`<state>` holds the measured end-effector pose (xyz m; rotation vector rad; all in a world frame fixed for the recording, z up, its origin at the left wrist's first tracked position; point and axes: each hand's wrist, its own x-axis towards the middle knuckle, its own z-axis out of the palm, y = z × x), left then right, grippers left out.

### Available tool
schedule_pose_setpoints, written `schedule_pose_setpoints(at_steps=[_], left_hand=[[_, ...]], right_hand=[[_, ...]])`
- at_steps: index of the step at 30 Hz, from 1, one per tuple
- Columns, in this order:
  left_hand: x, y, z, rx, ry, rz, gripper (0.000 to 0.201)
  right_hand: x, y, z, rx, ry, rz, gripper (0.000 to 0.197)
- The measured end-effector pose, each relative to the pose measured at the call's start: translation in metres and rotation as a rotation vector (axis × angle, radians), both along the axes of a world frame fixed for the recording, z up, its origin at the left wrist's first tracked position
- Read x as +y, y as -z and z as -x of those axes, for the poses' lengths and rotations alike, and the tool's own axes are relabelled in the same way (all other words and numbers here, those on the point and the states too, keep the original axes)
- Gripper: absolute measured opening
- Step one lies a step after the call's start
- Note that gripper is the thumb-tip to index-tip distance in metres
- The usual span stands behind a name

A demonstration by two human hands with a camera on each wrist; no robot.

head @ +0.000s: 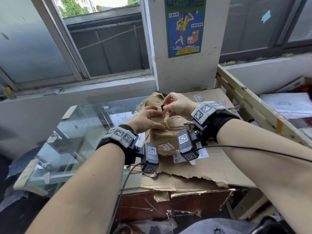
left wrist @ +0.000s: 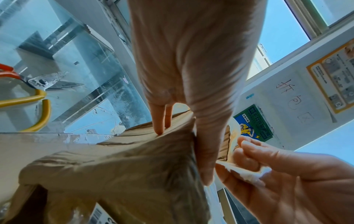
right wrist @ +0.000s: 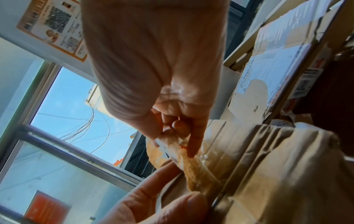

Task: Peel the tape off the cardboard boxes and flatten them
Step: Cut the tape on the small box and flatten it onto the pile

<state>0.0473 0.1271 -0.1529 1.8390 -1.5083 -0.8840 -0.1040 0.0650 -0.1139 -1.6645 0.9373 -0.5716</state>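
A crumpled brown cardboard box point(head: 168, 134) lies on a stack of flattened cardboard. My left hand point(head: 145, 119) presses on its left side, fingers straight on the cardboard point(left wrist: 160, 130) and thumb along a raised edge. Just above the box, my right hand point(head: 174, 105) pinches a strip of clear tape point(head: 165, 116) between thumb and fingers. The strip runs taut from that pinch down to the box top. In the right wrist view the tape point(right wrist: 184, 153) carries torn brown paper fibres, and the box point(right wrist: 277, 174) fills the lower right.
A glass tabletop point(head: 81, 125) spreads to the left, with orange-handled scissors point(left wrist: 49, 83) lying on it. Flattened cardboard sheets point(head: 207, 168) with shipping labels lie under the box. A wooden frame point(head: 249, 102) runs along the right. A pillar with a poster point(head: 184, 26) stands behind.
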Motion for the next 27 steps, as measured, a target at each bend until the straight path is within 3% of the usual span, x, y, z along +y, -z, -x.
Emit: schedule_pose_setpoints(at_steps=[10, 14, 15, 17, 20, 23, 25, 27], left_hand=[[0.005, -0.012, 0.010, -0.261, 0.011, -0.052, 0.063], [0.005, -0.026, 0.023, -0.830, 0.108, -0.080, 0.055], [0.004, -0.031, 0.029, -0.873, 0.137, -0.052, 0.050], [0.003, -0.037, 0.042, -0.778, 0.181, 0.023, 0.045], [0.004, -0.042, 0.053, -0.506, 0.136, 0.045, 0.054], [0.003, -0.045, 0.056, -0.436, 0.029, -0.004, 0.021], [0.001, -0.041, 0.054, -0.321, -0.060, -0.040, 0.021], [0.000, -0.035, 0.046, -0.200, -0.166, -0.007, 0.019]], right_hand=[[0.006, 0.003, 0.013, 0.026, 0.061, -0.149, 0.028], [0.004, -0.003, 0.020, 0.046, 0.060, -0.158, 0.025], [0.003, -0.005, 0.021, 0.032, 0.066, -0.142, 0.023], [0.002, -0.011, 0.024, -0.006, 0.053, -0.105, 0.022], [0.000, -0.022, 0.030, -0.078, 0.038, -0.038, 0.020], [-0.006, -0.024, 0.033, -0.126, 0.188, 0.091, 0.018], [-0.013, -0.017, 0.033, -0.064, 0.364, 0.233, 0.017], [-0.019, -0.008, 0.033, 0.072, 0.410, 0.287, 0.020]])
